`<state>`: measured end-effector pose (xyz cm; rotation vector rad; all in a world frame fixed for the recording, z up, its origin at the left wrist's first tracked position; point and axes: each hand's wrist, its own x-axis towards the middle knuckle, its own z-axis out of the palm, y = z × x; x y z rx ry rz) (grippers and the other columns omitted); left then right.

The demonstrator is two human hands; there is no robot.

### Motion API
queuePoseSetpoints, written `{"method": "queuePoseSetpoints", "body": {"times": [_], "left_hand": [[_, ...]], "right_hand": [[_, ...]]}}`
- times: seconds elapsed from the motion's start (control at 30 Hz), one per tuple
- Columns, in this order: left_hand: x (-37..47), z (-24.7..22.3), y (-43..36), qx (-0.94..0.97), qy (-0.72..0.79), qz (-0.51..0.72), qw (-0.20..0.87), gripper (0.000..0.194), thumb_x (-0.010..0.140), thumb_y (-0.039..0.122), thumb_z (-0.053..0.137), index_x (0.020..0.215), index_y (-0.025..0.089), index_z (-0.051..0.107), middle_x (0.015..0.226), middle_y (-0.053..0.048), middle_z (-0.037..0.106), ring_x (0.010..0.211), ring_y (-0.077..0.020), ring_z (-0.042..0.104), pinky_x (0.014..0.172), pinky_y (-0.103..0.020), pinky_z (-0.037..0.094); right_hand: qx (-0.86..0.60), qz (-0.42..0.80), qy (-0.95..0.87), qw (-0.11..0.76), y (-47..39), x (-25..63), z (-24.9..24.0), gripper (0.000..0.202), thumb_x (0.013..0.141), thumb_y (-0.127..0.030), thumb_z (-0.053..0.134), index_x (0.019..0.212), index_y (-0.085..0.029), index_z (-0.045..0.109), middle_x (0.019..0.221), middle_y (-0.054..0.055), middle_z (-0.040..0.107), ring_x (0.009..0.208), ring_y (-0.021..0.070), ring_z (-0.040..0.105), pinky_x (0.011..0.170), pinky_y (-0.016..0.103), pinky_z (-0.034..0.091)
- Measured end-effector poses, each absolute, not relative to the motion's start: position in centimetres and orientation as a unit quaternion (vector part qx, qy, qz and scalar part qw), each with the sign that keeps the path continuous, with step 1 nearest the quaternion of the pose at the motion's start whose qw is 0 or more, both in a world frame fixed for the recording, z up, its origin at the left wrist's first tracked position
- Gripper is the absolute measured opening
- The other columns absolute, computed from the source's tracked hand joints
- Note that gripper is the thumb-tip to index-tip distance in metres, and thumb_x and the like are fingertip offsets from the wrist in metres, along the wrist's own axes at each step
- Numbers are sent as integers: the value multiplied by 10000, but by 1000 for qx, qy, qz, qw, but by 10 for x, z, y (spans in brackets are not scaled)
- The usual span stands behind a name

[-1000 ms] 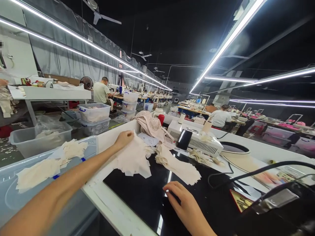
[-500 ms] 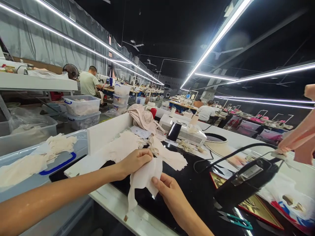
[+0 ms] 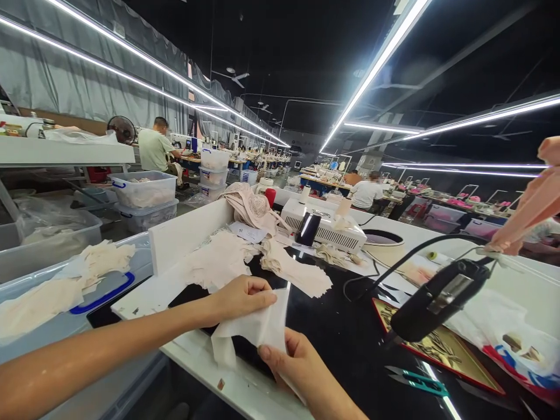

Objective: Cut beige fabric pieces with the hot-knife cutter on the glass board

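Person's left hand (image 3: 245,300) pinched upper edge of thin off-white fabric piece (image 3: 258,329), fingers closed; right hand (image 3: 297,361) gripped its lower right edge between thumb and curled fingers. Piece hung between hands over near edge of glossy black tabletop (image 3: 341,338). Beyond lay pale cut-fabric stacks (image 3: 219,259). To right, teal-handled thread snips (image 3: 417,382) lay near red-rimmed tray (image 3: 475,367).

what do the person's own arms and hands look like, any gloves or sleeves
The left hand and right hand are both bare, with no gloves and no rings that can be seen. The left forearm and the shorter visible stretch of right forearm show no sleeve, watch, bracelet or cable.
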<state>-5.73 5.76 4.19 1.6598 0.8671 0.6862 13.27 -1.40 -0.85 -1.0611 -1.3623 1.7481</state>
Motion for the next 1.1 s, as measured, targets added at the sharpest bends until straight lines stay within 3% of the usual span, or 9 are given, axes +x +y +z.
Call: {"method": "queuePoseSetpoints", "body": {"times": [0.13,0.4,0.8,0.93,1.03,1.1], "left_hand": [[-53,41,58,699,366,285,544,500,843,665,692,822,168,639,736,15,560,673,-133,470,587,-239,340],[-45,39,60,682,379,298,550,509,848,679,694,807,173,655,698,22,546,648,-131,455,570,-235,330],[-41,26,71,711,388,294,508,436,910,585,651,780,170,677,747,5,598,706,-152,512,638,-253,386],[-40,36,79,774,357,317,417,379,992,502,593,832,182,722,818,-7,685,782,-175,600,708,-260,443],[-40,47,81,846,310,349,258,350,1068,449,531,964,212,767,916,-27,735,857,-186,655,766,-269,468],[-39,48,78,904,238,337,112,343,1107,421,490,1026,241,771,928,-36,739,836,-175,658,738,-272,462]], "right_hand": [[-421,657,-538,318,-14,134,-19,664,640,-789,858,708,-197,564,514,-112,334,423,28,230,429,247,157],[-415,698,-481,332,-19,141,-7,633,669,-720,889,882,-182,633,591,-105,409,470,28,225,458,237,156],[-433,674,-524,288,-14,156,-11,615,727,-725,835,718,-206,506,596,-82,441,471,26,231,454,240,145],[-478,558,-619,277,-9,170,-9,573,885,-746,647,726,-202,560,600,-54,485,480,61,317,462,237,225],[-519,331,-728,302,0,187,-7,517,1055,-576,451,713,-210,581,612,-24,542,532,109,467,518,241,373],[-542,193,-759,304,6,201,-8,446,1092,-436,393,798,-220,650,710,10,647,643,155,598,614,265,488]]}}
